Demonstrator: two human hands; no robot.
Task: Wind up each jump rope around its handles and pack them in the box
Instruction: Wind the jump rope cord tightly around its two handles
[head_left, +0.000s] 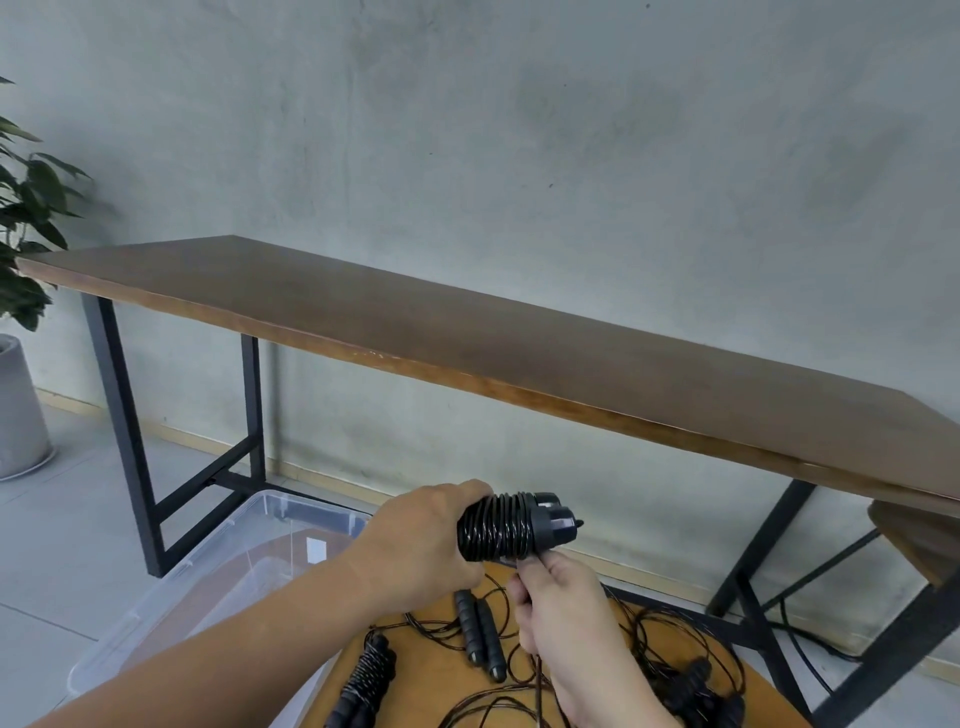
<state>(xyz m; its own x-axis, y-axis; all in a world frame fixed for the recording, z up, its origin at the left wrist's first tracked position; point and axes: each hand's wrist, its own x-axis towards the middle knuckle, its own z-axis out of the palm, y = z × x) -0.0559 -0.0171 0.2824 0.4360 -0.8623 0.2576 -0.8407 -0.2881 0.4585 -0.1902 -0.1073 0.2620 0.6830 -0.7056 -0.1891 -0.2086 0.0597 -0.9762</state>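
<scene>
Head view, left hand (421, 540) gripping the wound jump rope (511, 527), fingers curled round its handles, right hand (563, 608) just below pinching the loose cord end, clear box (218, 551) left of both, unwound ropes (649, 649) beneath on the round bench (431, 675).

- Single head view, worn on the person, facing forward and down; wide-angle, straight edges bow.
- Close range: both forearms enter from the bottom edge, left hand (423, 540) and right hand (563, 618) meet low centre.
- Mid range: long wooden table (467, 332) runs diagonally, upper left to right edge.
- Far: grey wall (519, 130) fills the upper half.
- Clear box (218, 561) lower left, potted plant (26, 208) at left edge.
- No second view to share the scene.
</scene>
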